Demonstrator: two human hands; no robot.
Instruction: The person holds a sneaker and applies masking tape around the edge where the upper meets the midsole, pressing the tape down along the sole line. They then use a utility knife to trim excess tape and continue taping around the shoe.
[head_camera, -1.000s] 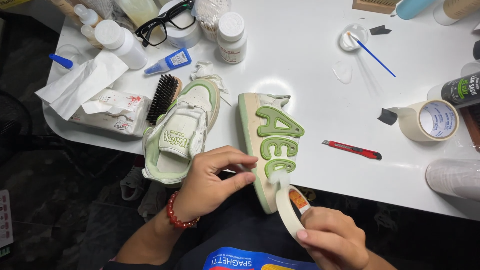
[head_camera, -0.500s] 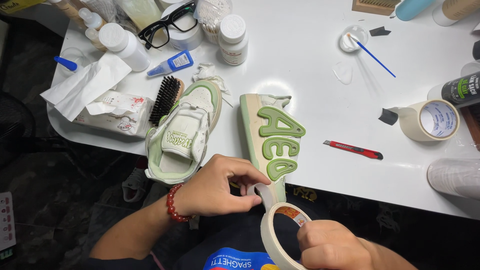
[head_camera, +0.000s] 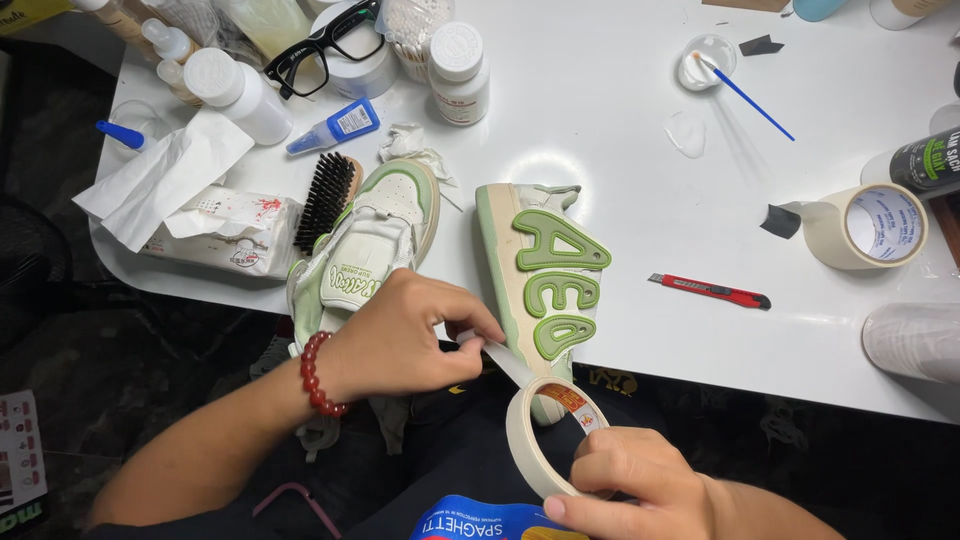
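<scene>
Masking-tape roll (head_camera: 545, 440) gripped in right hand (head_camera: 640, 490) near the desk (head_camera: 640, 190) edge, strip end pinched shut by left hand (head_camera: 405, 335) fingers (head_camera: 480, 328) against the green-lettered sneaker (head_camera: 540, 280) sole, taut for a straight lay.

A white tissue pack (head_camera: 225, 235) with red marks lies at the table's left. A small blue glue bottle (head_camera: 335, 127) lies behind it, beside a white labelled bottle (head_camera: 459, 72).

The left hand (head_camera: 400, 335) hides the green-and-white sneaker's heel (head_camera: 365, 250); beneath its fingers (head_camera: 470, 320), the cream tape strip's end (head_camera: 505, 360) is covered.
</scene>
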